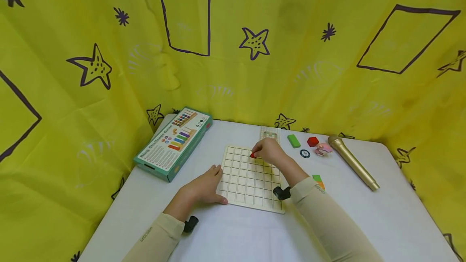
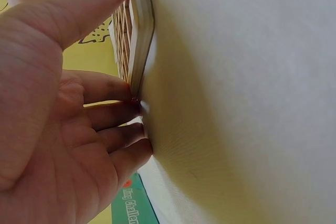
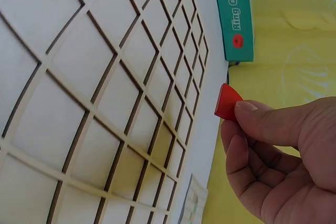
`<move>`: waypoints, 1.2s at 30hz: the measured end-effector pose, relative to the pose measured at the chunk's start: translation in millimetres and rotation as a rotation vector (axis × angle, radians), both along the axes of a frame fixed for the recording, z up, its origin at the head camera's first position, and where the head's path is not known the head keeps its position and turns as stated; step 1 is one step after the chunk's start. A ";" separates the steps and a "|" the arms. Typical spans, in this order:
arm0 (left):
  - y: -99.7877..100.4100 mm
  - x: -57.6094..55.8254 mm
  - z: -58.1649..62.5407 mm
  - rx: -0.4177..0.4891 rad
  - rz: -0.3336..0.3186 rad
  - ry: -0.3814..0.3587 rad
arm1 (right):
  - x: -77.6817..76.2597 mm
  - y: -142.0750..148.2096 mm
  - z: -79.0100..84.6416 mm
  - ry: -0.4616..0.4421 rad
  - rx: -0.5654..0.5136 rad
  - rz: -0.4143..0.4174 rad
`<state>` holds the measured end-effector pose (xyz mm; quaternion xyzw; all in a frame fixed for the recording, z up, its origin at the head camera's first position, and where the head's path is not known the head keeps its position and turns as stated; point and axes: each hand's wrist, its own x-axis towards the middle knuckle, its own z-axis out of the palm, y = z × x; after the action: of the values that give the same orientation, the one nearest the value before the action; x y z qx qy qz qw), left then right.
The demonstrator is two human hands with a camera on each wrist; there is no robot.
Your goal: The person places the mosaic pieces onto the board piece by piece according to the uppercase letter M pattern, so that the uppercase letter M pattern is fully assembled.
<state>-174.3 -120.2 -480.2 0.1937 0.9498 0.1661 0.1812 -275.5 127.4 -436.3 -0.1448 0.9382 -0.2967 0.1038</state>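
Note:
A pale wooden grid board (image 1: 242,180) lies flat on the white table. My left hand (image 1: 204,185) rests at its near left corner, thumb and fingertips spread against the edges. In the left wrist view those fingers (image 2: 113,87) touch the board's side and the tabletop. Over the board's far part, my right hand (image 1: 271,151) pinches a small red wedge-shaped block (image 3: 228,102) between thumb and index finger. The right wrist view shows the block in the air, one side of it curved, with the grid's square cells (image 3: 100,145) beside it.
A green Ring Challenge Game box (image 1: 172,142) lies at the left. To the right are a green block (image 1: 293,141), a red block (image 1: 312,141), a round token (image 1: 305,153), a pink figure (image 1: 323,149) and a gold microphone (image 1: 353,161). A green-and-orange piece (image 1: 318,180) is partly hidden by the right sleeve.

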 end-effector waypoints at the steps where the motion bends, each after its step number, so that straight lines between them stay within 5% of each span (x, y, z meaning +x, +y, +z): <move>1: 0.3 -0.1 0.1 0.000 -0.001 0.000 | 0.3 -1.6 0.0 0.001 -0.002 0.006; 36: 0.7 -0.9 -0.6 -0.012 0.001 -0.004 | 3.0 -44.1 -19.5 -0.036 -0.021 0.082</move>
<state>-175.1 -119.5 -480.8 0.1919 0.9505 0.1608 0.1840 -272.5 83.3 -455.8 -0.1787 0.9264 -0.3044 0.1312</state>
